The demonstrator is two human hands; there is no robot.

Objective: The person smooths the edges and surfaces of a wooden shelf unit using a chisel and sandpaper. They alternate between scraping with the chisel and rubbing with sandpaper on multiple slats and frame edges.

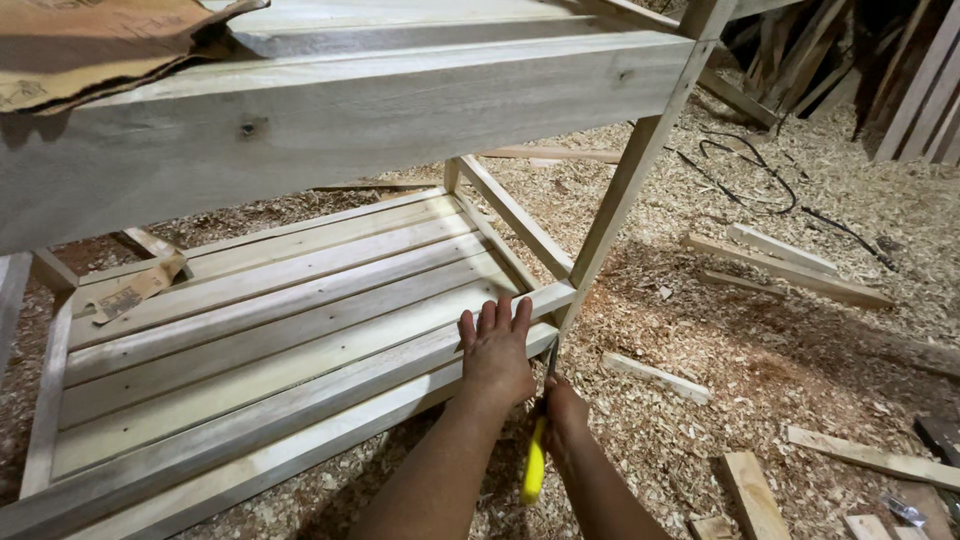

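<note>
- Workshop floor [700, 330] buried in pale sawdust and wood shavings, seen from above through a bare timber frame.
- Left hand [495, 350] spread flat, fingers open and extended, palm pressed on the front edge of the lower slatted shelf [270, 320], near the shelf's right-hand corner.
- Right hand [562, 415] just below and right of it, closed around a yellow-handled tool [534, 465]; yellow grip pointing down toward the wrist, dark metal shaft rising to the shelf's front rail beside the slanted leg [625, 180].
- Kind of tool hard to settle from this angle: possibly a screwdriver or a chisel, tip hidden against the wood.
- Shelf made of several long pale slats running left to right, sitting low in the frame, close to the floor.
- Scrap of brown cardboard [130, 288] lying at the shelf's far left end.
- Thick upper beam [350, 110] crossing the top of the view, with a torn brown cardboard sheet [90, 45] draped on its left end.
- Loose wooden offcuts [790, 265] scattered on the shavings to the right, more near the lower right corner.
- Black cable [760, 180] snaking over the sawdust at upper right.
- Stacked planks [920, 90] leaning in the dark far right corner.
</note>
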